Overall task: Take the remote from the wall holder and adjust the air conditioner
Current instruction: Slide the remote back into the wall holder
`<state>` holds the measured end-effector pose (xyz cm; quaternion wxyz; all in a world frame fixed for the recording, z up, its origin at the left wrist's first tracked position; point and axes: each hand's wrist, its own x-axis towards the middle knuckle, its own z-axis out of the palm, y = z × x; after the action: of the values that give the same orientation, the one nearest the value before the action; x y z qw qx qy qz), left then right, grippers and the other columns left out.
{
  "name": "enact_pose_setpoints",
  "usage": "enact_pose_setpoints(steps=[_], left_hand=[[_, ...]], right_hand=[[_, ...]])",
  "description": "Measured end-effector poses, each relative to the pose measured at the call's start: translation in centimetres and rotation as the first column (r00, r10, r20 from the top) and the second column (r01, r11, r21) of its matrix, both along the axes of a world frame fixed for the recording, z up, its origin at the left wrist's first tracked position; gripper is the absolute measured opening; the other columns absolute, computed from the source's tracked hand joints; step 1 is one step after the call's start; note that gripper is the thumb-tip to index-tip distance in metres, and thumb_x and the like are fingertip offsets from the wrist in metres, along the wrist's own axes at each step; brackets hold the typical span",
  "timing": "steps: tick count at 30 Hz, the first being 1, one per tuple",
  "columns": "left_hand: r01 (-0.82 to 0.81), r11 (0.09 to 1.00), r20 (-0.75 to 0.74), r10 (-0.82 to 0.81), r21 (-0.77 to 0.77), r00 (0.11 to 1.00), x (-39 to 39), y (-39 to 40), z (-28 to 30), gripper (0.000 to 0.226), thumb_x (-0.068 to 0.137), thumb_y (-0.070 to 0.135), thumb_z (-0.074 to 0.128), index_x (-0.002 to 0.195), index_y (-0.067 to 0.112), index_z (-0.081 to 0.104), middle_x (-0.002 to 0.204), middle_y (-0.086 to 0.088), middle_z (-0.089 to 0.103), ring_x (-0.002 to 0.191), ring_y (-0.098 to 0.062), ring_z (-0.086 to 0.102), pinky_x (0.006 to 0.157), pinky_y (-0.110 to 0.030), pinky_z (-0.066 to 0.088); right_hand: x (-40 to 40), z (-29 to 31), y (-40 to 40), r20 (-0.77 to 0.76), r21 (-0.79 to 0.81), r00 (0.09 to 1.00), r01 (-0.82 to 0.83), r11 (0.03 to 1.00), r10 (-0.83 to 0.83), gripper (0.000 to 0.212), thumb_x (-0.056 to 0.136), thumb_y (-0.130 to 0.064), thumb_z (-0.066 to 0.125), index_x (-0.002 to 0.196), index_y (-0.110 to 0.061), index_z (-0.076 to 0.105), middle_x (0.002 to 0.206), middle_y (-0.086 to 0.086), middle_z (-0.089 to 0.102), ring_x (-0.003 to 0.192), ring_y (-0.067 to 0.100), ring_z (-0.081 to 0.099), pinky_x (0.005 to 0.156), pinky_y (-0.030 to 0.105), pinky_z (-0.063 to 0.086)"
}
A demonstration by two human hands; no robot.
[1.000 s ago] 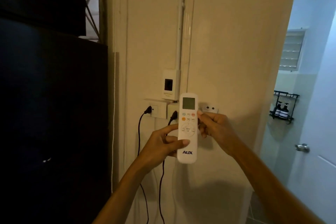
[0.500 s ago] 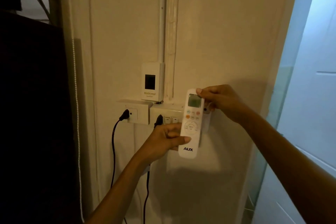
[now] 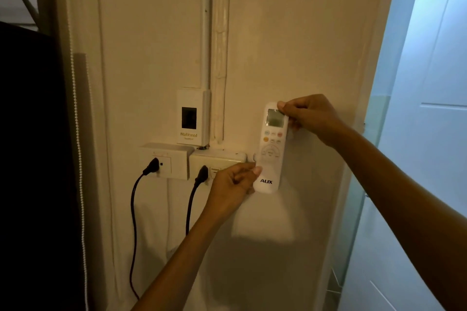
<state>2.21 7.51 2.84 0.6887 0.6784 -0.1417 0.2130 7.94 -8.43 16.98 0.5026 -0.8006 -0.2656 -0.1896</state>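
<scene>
A white AUX remote (image 3: 271, 149) with a small screen and coloured buttons stands upright against the cream wall, just right of the switch plate. My right hand (image 3: 307, 115) pinches its top edge beside the screen. My left hand (image 3: 233, 183) grips its lower left side, thumb near the logo. The wall holder is hidden behind the remote; I cannot tell whether the remote sits in it. No air conditioner is in view.
A white National box (image 3: 193, 117) is mounted above two outlet plates (image 3: 165, 159) with black plugs and cords (image 3: 134, 222) hanging down. A dark panel (image 3: 30, 159) fills the left. A white door (image 3: 429, 134) stands at the right.
Both hands have carried the remote right and closer to the wall. My right hand moved from the remote's side up to its top. The camera has shifted right and closer.
</scene>
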Motion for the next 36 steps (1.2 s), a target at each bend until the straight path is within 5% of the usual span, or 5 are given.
enact_pose_setpoints(steps=[5,8,12,19,36], left_hand=[[-0.311,0.951,0.065,0.31,-0.006,0.948,0.1,-2.6,-3.3,0.029,0.083,0.025,0.061,0.112,0.025,0.06,0.102,0.021,0.059,0.093,0.004,0.056,0.072,-0.006,0.05],[-0.419,0.908,0.159,0.415,-0.013,0.896,0.6,-4.5,-4.6,0.042,0.081,0.015,0.065,0.12,0.02,0.053,0.122,0.012,0.056,0.117,-0.005,0.049,0.095,-0.017,0.046],[-0.477,0.879,0.208,0.468,-0.005,0.859,1.4,-6.7,-4.7,0.066,0.08,0.013,0.066,0.135,0.025,0.032,0.139,0.013,0.035,0.128,0.01,0.021,0.099,0.003,0.022],[-0.512,0.856,0.17,0.496,0.072,0.852,3.0,-7.2,-4.9,0.067,0.086,0.028,0.055,0.141,0.024,0.017,0.151,0.003,0.024,0.138,-0.01,0.024,0.113,-0.037,0.028],[-0.569,0.823,0.262,0.548,0.004,0.794,5.1,-7.4,-6.4,0.077,0.081,0.023,0.064,0.141,0.03,0.016,0.151,0.004,0.027,0.14,-0.004,0.017,0.113,-0.04,0.031]], right_hand=[[0.6,1.0,-1.1,0.03,0.011,0.998,0.058,0.998,-0.058,0.019,0.083,-0.029,0.063,0.074,-0.014,0.071,0.073,0.008,0.069,0.057,0.014,0.061,0.056,0.022,0.054],[1.1,1.4,-1.3,0.047,0.02,0.995,0.085,0.996,-0.085,0.022,0.083,-0.03,0.063,0.079,-0.011,0.072,0.078,0.012,0.071,0.06,0.018,0.065,0.063,0.032,0.058],[1.4,1.9,-0.9,0.096,0.073,0.987,0.126,0.989,-0.132,0.03,0.083,-0.033,0.063,0.087,-0.005,0.073,0.072,0.008,0.072,0.051,0.012,0.065,0.062,0.032,0.058],[1.6,3.1,-0.4,0.118,0.098,0.981,0.144,0.985,-0.156,0.029,0.082,-0.034,0.064,0.089,-0.007,0.072,0.08,0.018,0.073,0.067,0.029,0.071,0.072,0.045,0.06],[0.9,1.2,1.3,0.119,-0.088,0.989,0.103,0.991,-0.092,0.028,0.084,-0.029,0.062,0.095,-0.005,0.07,0.071,0.004,0.067,0.066,0.026,0.069,0.075,0.042,0.059]])
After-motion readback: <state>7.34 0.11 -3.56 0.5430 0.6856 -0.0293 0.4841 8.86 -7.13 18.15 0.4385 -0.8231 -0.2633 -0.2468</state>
